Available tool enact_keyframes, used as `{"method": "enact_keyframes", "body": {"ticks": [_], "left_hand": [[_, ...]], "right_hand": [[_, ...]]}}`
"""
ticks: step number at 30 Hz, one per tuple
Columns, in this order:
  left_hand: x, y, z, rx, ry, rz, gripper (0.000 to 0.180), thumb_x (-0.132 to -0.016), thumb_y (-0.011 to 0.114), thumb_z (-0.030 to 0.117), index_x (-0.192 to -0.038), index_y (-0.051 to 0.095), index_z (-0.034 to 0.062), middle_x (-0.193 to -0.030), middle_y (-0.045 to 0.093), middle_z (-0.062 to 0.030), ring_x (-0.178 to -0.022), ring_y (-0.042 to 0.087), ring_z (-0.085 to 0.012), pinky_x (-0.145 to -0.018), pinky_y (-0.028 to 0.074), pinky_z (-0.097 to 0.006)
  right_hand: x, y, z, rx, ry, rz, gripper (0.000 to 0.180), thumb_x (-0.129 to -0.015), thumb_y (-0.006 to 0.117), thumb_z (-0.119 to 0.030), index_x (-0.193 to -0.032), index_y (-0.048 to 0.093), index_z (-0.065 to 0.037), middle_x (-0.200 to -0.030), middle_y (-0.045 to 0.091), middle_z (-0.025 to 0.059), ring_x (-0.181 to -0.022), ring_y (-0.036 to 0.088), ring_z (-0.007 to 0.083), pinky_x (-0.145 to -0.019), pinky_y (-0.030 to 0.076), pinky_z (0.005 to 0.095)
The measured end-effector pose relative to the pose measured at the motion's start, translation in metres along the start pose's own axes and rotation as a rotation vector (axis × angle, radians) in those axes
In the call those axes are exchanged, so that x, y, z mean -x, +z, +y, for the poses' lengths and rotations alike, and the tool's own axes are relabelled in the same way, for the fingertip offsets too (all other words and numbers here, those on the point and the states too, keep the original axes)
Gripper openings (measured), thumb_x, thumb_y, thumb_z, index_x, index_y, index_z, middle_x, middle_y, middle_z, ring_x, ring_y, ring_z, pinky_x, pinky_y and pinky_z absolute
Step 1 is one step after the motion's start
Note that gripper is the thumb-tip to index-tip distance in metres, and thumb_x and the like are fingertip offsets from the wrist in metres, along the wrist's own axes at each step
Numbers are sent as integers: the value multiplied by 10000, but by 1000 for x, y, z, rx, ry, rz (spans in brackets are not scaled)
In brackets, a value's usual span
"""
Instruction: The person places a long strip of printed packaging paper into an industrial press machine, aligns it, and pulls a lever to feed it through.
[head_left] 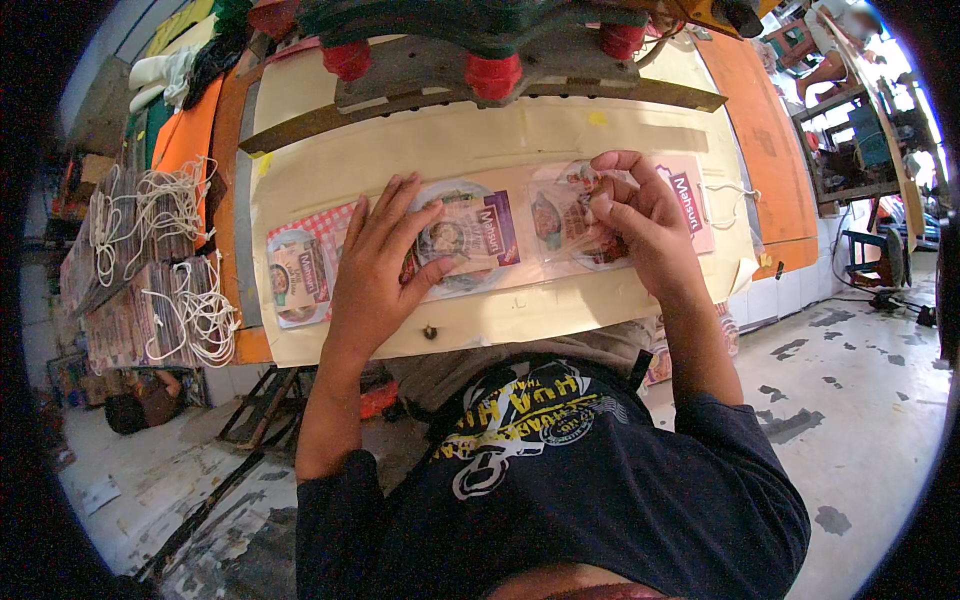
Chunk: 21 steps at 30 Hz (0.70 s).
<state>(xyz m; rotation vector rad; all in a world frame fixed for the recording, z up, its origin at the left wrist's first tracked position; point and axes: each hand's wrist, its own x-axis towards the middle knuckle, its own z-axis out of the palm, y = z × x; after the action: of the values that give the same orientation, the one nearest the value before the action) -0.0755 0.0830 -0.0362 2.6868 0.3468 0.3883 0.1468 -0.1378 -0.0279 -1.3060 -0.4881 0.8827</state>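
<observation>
A long printed sheet (470, 235) with food pictures and purple panels lies flat across a cream work board (450, 140). My left hand (375, 270) presses flat on the sheet's left-middle part, fingers spread. My right hand (635, 215) pinches a clear plastic bag (565, 225) lying over the sheet's right part, fingertips curled at its upper edge. The far right end of the sheet (690, 200) pokes out past my right hand.
A dark metal machine with red rollers (490, 60) sits at the board's far edge. Stacks of printed bags with white cord handles (160, 270) lie at the left. Orange table surface (770, 140) flanks the board. The concrete floor (860, 380) is at the right.
</observation>
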Motion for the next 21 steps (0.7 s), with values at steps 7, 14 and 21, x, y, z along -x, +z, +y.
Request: {"method": "enact_keyframes", "body": {"ticks": [7, 14, 21], "left_hand": [[-1, 3, -1, 45, 14, 22, 462, -859, 732, 347, -1217, 624, 76, -1503, 481, -135, -1442, 389, -318, -1177, 262, -548], [-1, 3, -3, 88, 17, 50, 356, -862, 732, 293, -1133, 641, 81, -1474, 512, -131, -1429, 408, -330, -1167, 274, -554], [-5, 2, 0, 19, -18, 53, 142, -870, 704, 156, -978, 691, 65, -1362, 602, -123, -1360, 491, -333, -1133, 345, -500]], "right_hand": [[10, 4, -6, -4, -7, 92, 329, -966, 597, -82, -1271, 485, -30, -932, 670, 102, -803, 661, 134, -656, 525, 241], [16, -17, -17, 363, -163, 150, 207, -989, 594, -119, -1152, 575, 7, -958, 685, 110, -842, 674, 160, -726, 532, 285], [19, -20, -12, 584, -37, 137, 208, -976, 611, -143, -1094, 626, 27, -915, 707, 113, -834, 677, 176, -774, 531, 309]]}}
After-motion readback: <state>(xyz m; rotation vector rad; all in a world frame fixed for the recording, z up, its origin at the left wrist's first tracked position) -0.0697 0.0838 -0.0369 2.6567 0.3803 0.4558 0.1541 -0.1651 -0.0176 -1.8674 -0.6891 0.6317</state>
